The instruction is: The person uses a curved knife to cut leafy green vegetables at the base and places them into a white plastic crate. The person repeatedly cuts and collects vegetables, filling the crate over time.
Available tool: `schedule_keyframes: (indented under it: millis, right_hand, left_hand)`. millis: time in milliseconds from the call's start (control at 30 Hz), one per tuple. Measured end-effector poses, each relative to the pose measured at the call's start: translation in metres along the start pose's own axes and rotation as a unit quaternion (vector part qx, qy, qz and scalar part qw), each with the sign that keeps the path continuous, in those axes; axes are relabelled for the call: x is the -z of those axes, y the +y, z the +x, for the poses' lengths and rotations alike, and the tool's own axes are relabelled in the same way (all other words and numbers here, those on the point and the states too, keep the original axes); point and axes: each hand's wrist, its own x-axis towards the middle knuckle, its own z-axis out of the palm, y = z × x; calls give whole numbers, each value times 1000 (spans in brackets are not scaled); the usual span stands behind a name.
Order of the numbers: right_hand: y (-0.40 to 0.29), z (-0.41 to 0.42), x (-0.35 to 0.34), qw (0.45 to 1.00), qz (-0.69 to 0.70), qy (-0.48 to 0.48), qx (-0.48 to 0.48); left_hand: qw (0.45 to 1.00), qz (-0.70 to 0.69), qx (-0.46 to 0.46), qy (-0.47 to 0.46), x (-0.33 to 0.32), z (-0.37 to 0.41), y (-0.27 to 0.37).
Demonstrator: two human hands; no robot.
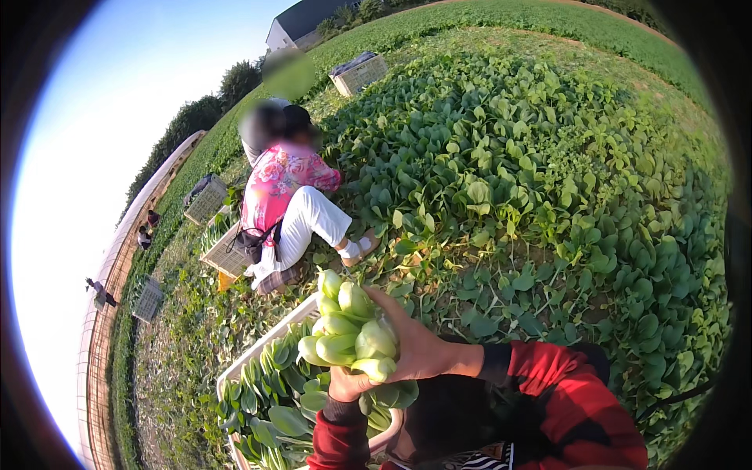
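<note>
Both of my hands hold a bunch of bok choy [343,341], its pale green stem bases clustered towards the camera. My right hand [420,346] wraps the bunch from the right. From below, my left hand [346,383] grips it, partly hidden by the stems. Dark leaves of the bunch hang beneath my hands. The bunch is above the right part of a pale plastic crate [271,336], which holds many leafy bok choy [282,382] laid in rows. My sleeves are red and black.
A co-worker in a pink floral top [273,182] squats ahead beside a filled crate [226,252], with another person partly hidden behind. Dense standing greens [470,153] cover the right side. More crates stand at a distance, including a crate [359,73] at the top. A long greenhouse [97,329] runs along the left.
</note>
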Motion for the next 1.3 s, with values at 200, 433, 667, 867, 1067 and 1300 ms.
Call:
schedule_keyframes:
  millis: [200,433,667,867,1067,1300]
  right_hand:
    - [7,2,1,1000,15,19,10]
    - [11,6,15,966,-228,97,69]
    - [9,11,23,900,-365,128,203]
    - [3,2,-5,787,-492,-66,367]
    - [8,-4,-33,725,-550,-135,392]
    - [3,-13,-44,794,-458,-289,278]
  left_hand:
    - [996,55,61,-25,3,5,20]
    - [783,597,-160,-78,-6,35,57]
    - [979,89,79,163,37,-31,36]
    - [878,-408,247,33,59,-57,1]
    - [800,-502,328,25,53,-104,-6]
    - [832,-461,309,1,39,-128,-12]
